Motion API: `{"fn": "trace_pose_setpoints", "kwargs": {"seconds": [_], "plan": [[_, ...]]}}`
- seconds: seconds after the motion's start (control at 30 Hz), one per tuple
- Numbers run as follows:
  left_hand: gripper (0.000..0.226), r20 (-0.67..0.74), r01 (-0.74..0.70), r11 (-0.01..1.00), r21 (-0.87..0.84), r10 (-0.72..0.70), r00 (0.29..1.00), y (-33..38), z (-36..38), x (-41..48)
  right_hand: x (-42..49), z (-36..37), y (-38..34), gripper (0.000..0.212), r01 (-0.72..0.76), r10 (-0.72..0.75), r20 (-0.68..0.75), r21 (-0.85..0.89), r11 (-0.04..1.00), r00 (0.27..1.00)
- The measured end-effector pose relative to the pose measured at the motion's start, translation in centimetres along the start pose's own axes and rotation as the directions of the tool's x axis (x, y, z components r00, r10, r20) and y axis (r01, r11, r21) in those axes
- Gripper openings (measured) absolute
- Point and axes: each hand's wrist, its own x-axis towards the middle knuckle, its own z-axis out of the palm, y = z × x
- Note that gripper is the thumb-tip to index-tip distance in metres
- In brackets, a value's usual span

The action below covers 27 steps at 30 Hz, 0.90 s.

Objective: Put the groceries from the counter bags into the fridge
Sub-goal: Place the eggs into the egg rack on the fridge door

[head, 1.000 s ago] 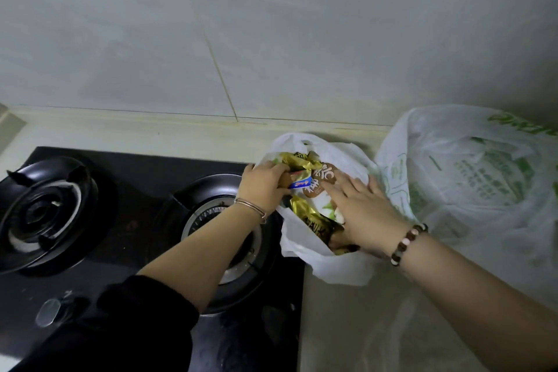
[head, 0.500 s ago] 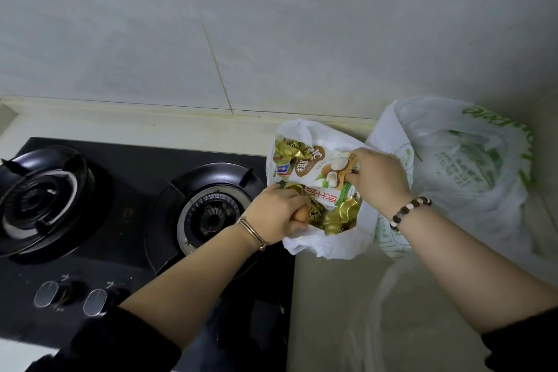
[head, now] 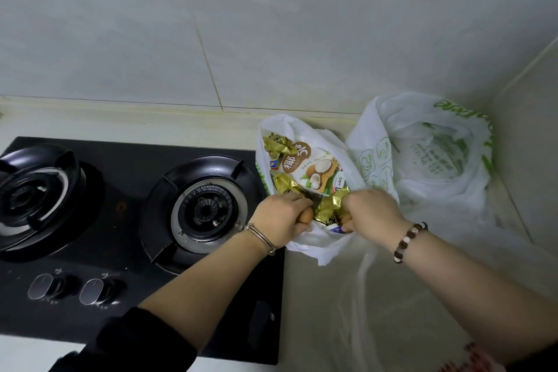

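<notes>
Beige counter (head: 320, 314), black hob (head: 129, 190), tiled wall (head: 271, 39). At the white bag (head: 305, 246) mouth, left hand (head: 280, 216) grips a brown item (head: 306, 216). Right hand (head: 373, 210) clutches gold packets (head: 327, 208).

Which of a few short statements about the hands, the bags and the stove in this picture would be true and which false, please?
1. The left hand and the right hand both grip gold packets in the small white bag. True.
2. The coconut-print packet lies on the right burner. False: it sits in the small white bag, and nothing stands on the burner.
3. The large green-printed bag stands to the right of the small one, near the wall corner. True.
4. The beaded bracelet is on the left wrist. False: it is on the right wrist; the left wrist wears a thin bangle.
</notes>
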Motion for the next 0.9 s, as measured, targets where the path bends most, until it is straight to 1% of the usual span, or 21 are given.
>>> {"fn": "trace_pose_setpoints", "kwargs": {"seconds": [0.03,0.07,0.1,0.2,0.3,0.37,0.43,0.47,0.53,0.57,0.63,0.7,0.77,0.9], "plan": [[0.040,0.005,0.016,1.000,-0.001,-0.016,1.000,0.1,0.2,-0.1,-0.1,0.2,0.1,0.015,-0.019,0.019,0.005,-0.002,1.000,1.000],[0.043,0.004,0.033,0.999,-0.003,-0.033,0.999,0.3,0.2,-0.2,-0.3,0.4,0.0,0.011,-0.041,0.042,0.012,-0.005,0.999,0.999],[0.046,0.000,0.055,0.998,-0.015,-0.055,0.998,0.4,0.2,-0.3,-0.4,0.6,0.0,0.014,-0.061,0.061,0.026,-0.018,0.998,0.998],[0.053,0.001,0.137,0.990,-0.046,-0.137,0.991,0.7,0.2,-0.5,-0.6,1.1,-0.4,0.034,-0.097,0.100,0.057,-0.066,0.993,0.993],[0.054,0.027,0.190,0.979,-0.072,-0.189,0.982,0.9,0.3,-0.9,-0.2,2.0,-0.7,0.049,-0.197,0.195,0.102,0.010,0.980,0.975],[0.054,0.051,0.218,0.973,-0.078,-0.214,0.975,1.0,0.5,-1.1,-0.1,2.3,-0.8,0.050,-0.226,0.216,0.142,0.061,0.972,0.966],[0.053,0.067,0.245,0.966,-0.081,-0.240,0.968,1.1,0.7,-1.3,-0.1,2.3,-0.9,0.043,-0.220,0.207,0.157,0.070,0.973,0.966],[0.053,0.071,0.257,0.963,-0.085,-0.251,0.965,1.2,0.7,-1.3,-0.1,2.2,-1.1,0.034,-0.206,0.194,0.147,0.073,0.976,0.970],[0.052,0.070,0.273,0.958,-0.092,-0.268,0.961,1.4,0.7,-1.2,0.0,2.3,-1.3,0.007,-0.181,0.174,0.117,0.049,0.982,0.978],[0.051,0.069,0.280,0.955,-0.095,-0.274,0.959,1.6,0.7,-1.1,-0.1,2.3,-1.4,0.006,-0.176,0.172,0.106,0.023,0.984,0.979],[0.051,0.071,0.294,0.951,-0.101,-0.287,0.955,1.9,0.5,-1.0,-0.2,2.2,-1.5,0.013,-0.145,0.147,0.089,-0.027,0.989,0.985],[0.051,0.072,0.304,0.946,-0.116,-0.297,0.952,2.3,0.4,-0.9,-0.4,2.0,-1.4,0.013,-0.107,0.109,0.034,-0.054,0.993,0.993],[0.050,0.067,0.319,0.939,-0.128,-0.313,0.947,2.4,0.2,-0.8,-0.6,1.7,-1.3,0.016,-0.076,0.074,-0.043,-0.045,0.996,0.996],[0.048,0.050,0.363,0.920,-0.149,-0.360,0.932,2.7,-0.3,-0.6,-1.3,0.6,-1.2,0.031,-0.023,0.025,-0.166,0.009,1.000,0.986]]}}
